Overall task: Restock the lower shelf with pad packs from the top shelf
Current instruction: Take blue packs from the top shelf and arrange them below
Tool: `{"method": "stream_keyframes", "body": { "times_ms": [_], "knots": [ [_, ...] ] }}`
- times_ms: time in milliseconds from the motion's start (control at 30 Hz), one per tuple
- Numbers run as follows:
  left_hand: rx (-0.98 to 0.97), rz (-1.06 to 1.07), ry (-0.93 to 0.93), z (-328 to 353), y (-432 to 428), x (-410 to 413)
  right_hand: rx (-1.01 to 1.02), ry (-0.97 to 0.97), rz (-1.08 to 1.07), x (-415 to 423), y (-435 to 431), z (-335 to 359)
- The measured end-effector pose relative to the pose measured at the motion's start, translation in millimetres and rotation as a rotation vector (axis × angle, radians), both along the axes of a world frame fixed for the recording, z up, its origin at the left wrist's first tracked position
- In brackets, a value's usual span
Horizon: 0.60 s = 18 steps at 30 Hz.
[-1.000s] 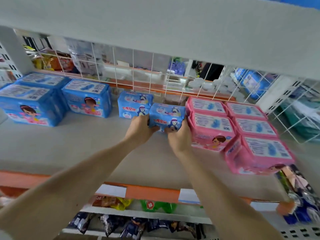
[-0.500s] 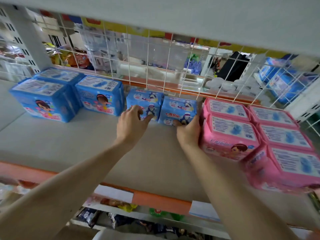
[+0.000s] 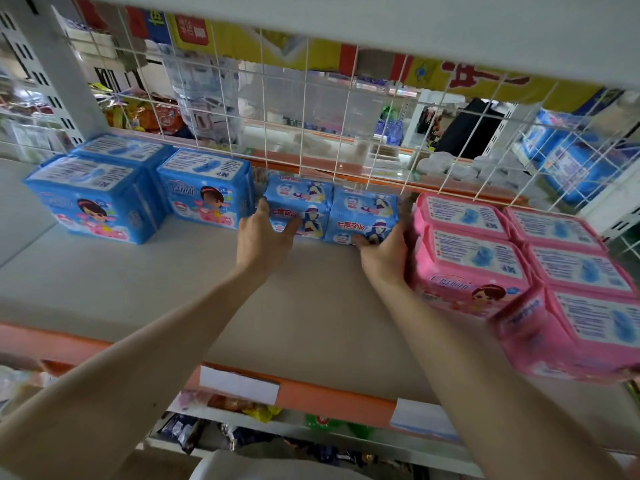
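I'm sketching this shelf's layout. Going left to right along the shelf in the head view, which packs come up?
pair of big blue packs, one behind the other → single big blue pack → first small blue pack → second small blue pack → block of pink packs

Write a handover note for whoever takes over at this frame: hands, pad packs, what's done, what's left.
Left hand: open, fingers spread against the left small light-blue plastic pad pack.
Right hand: open, cupped against the right small light-blue pad pack, beside the pink plastic packs.
Done: both small packs stand side by side at the white wire back grid of the grey shelf.
Left: withdraw hands; fetch more packs from above, out of view.
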<state>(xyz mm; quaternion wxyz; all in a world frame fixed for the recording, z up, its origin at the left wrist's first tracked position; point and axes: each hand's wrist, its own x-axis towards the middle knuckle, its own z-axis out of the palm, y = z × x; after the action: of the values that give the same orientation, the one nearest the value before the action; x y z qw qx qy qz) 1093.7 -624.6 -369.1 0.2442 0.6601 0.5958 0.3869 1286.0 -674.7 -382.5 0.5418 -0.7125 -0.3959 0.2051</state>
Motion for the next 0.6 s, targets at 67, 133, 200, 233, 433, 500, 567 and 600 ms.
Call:
{"method": "stream_keyframes", "body": {
  "times_ms": [67,133,200,233,433,500,567,600],
  "knots": [
    [-0.015,-0.036,0.039,3,2,-7,-0.009,-0.014,0.018,1,-3,2],
    [-0.024,-0.073,0.075,4,-1,-14,-0.021,-0.044,0.043,1,-8,7],
    [0.020,-0.035,0.113,5,-11,-22,-0.056,-0.060,0.069,-2,-17,14],
    [0.067,0.018,0.123,6,-18,-26,-0.088,-0.076,0.066,-5,-24,17],
    [0.185,-0.044,0.224,22,-56,-54,-0.209,-0.201,0.089,-42,-91,31],
    [0.198,-0.172,0.299,27,-64,-59,-0.170,-0.251,0.108,-56,-104,43],
    [0.218,-0.280,0.382,31,-69,-63,-0.170,-0.303,0.134,-65,-111,55],
    [0.234,-0.313,0.419,33,-73,-65,-0.186,-0.347,0.143,-69,-113,60]
  ]
}}
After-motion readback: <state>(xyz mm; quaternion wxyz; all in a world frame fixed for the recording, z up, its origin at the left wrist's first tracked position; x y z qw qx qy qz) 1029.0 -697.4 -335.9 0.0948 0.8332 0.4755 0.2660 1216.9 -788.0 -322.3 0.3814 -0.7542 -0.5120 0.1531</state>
